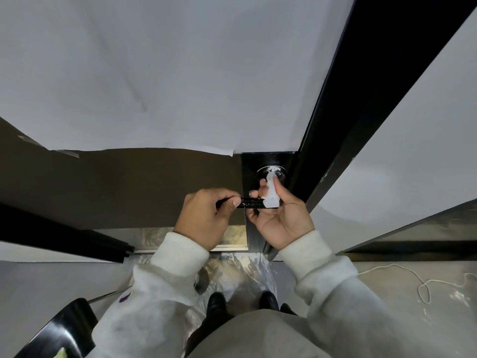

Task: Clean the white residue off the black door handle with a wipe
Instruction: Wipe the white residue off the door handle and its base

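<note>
Cream sleeves (180, 257) reach up to the black door handle (251, 203); the left hand (206, 215) pinches the handle's free end, fingers curled round it; the right hand (280, 215) clamps a white wipe (271, 195) against the handle beside its round base (271, 171).

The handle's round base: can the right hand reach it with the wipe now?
Probably yes. The right hand holds the wipe beside the base, and nothing stands between them.
</note>
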Tool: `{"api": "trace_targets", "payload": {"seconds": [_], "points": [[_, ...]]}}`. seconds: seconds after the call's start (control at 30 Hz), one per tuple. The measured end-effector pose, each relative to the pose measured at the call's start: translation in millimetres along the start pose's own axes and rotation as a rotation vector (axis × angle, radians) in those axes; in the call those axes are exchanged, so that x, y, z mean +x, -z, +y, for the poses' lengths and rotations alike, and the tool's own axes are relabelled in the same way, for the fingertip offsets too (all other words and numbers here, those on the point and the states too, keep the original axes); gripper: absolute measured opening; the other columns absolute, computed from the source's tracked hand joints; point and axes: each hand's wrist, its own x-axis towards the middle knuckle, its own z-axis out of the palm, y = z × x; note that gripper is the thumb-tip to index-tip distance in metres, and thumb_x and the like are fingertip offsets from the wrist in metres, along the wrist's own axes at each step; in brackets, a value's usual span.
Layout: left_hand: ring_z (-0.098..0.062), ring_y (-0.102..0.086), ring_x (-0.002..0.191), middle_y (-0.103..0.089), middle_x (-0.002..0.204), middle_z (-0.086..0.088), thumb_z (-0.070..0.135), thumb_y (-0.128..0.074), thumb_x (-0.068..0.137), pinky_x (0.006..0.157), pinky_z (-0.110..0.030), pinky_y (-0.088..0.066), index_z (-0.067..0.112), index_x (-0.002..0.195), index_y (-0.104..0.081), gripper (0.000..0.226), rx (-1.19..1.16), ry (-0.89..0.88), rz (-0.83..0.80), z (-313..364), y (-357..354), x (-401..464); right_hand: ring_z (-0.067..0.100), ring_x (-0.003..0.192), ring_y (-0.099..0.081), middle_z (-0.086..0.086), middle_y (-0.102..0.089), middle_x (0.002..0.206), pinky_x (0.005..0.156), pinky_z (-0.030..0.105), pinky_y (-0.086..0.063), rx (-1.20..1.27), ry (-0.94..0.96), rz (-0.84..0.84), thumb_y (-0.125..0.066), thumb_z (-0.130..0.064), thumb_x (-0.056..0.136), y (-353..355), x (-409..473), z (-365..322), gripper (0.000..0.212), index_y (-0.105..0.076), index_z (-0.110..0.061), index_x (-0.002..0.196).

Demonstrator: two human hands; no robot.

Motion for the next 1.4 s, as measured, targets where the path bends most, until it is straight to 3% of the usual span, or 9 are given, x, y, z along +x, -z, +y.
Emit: {"api": "trace_targets", "payload": {"seconds": [0.2,0.33,0.53,0.6,0.7,1.0,1.17,1.3,1.4], "points": [[-0.008,-0.065,0.076,-0.075,0.082,0.012,0.028,-0.065,0.093,0.068,-0.001,-0.036,0.027,0.096,-0.078,0.013,0.005,-0.002,0.011,-0.7,-0.4,-0.2,0.014,0.065,-0.058,0.003,-0.072,0.082,0.061,0.026,-0.047,-0.376,0.043,0.185,-0.074,-0.03,0.085,1.8,-12.4,-16.0,0.03,-0.072,-0.008,0.105],[-0.007,-0.065,0.079,-0.075,0.086,0.011,0.027,-0.065,0.093,0.07,0.003,-0.034,0.024,0.096,-0.078,0.013,0.006,-0.008,0.014,1.1,-0.4,-0.4,0.013,0.055,-0.056,0.004,-0.063,0.067,0.053,0.024,-0.048,-0.45,0.249,0.352,-0.08,-0.024,0.082,-2.2,-16.1,-6.9,0.023,-0.06,-0.014,0.078],[-0.009,-0.066,0.081,-0.076,0.087,0.01,0.026,-0.065,0.093,0.071,0.002,-0.036,0.023,0.097,-0.078,0.014,0.013,-0.02,0.009,2.7,-0.4,-0.2,0.023,0.064,-0.065,0.009,-0.068,0.072,0.067,0.045,-0.063,-0.651,0.661,0.468,-0.08,-0.028,0.083,-0.6,-16.7,14.5,0.023,-0.059,-0.019,0.079],[-0.009,-0.066,0.081,-0.076,0.087,0.01,0.025,-0.065,0.093,0.071,0.002,-0.035,0.022,0.097,-0.078,0.014,0.015,-0.025,0.008,2.4,-0.4,-0.1,0.02,0.066,-0.068,0.002,-0.07,0.072,0.07,0.042,-0.062,-0.815,0.764,0.492,-0.081,-0.033,0.078,0.0,-20.2,19.8,0.022,-0.061,-0.027,0.083],[-0.009,-0.066,0.08,-0.075,0.087,0.009,0.025,-0.065,0.093,0.069,0.001,-0.036,0.022,0.097,-0.077,0.013,0.025,-0.037,0.008,1.9,-0.4,0.2,0.005,0.069,-0.063,-0.008,-0.067,0.074,0.06,0.009,-0.048,-1.057,0.851,0.539,-0.085,-0.033,0.072,-3.4,-25.8,19.8,0.031,-0.059,-0.025,0.087],[-0.004,-0.062,0.079,-0.075,0.089,0.009,0.025,-0.064,0.094,0.069,0.002,-0.035,0.022,0.099,-0.078,0.015,0.014,-0.034,0.0,1.7,-0.4,0.8,0.03,0.057,-0.05,0.005,-0.053,0.063,0.054,0.028,-0.039,-1.667,0.991,0.479,-0.062,-0.03,0.092,-9.4,-18.1,-3.5,0.027,-0.039,-0.022,0.082],[-0.005,-0.063,0.079,-0.075,0.088,0.01,0.025,-0.064,0.094,0.069,0.002,-0.036,0.022,0.098,-0.078,0.014,0.01,-0.035,-0.008,1.0,1.1,0.0,0.016,0.045,-0.054,-0.003,-0.055,0.054,0.045,0.024,-0.044,-1.394,1.137,0.459,-0.063,-0.028,0.094,-1.9,-15.6,11.0,0.015,-0.054,-0.021,0.085],[-0.008,-0.064,0.079,-0.075,0.086,0.009,0.026,-0.064,0.094,0.07,-0.001,-0.038,0.023,0.097,-0.077,0.014,0.007,-0.039,0.003,-0.4,0.0,-0.9,0.015,0.063,-0.069,-0.005,-0.071,0.07,0.062,0.043,-0.061,-0.931,0.952,0.49,-0.073,-0.024,0.089,-1.6,-14.2,21.2,0.004,-0.072,-0.026,0.086],[-0.01,-0.065,0.081,-0.075,0.087,0.009,0.027,-0.063,0.094,0.073,-0.015,-0.045,0.023,0.097,-0.077,0.015,0.006,-0.044,0.002,-2.1,-1.3,-0.9,0.002,0.085,-0.072,-0.011,-0.077,0.087,0.085,0.031,-0.06,-0.806,0.86,0.489,-0.078,-0.016,0.084,-7.1,-18.6,26.7,0.016,-0.08,-0.025,0.096]]}}
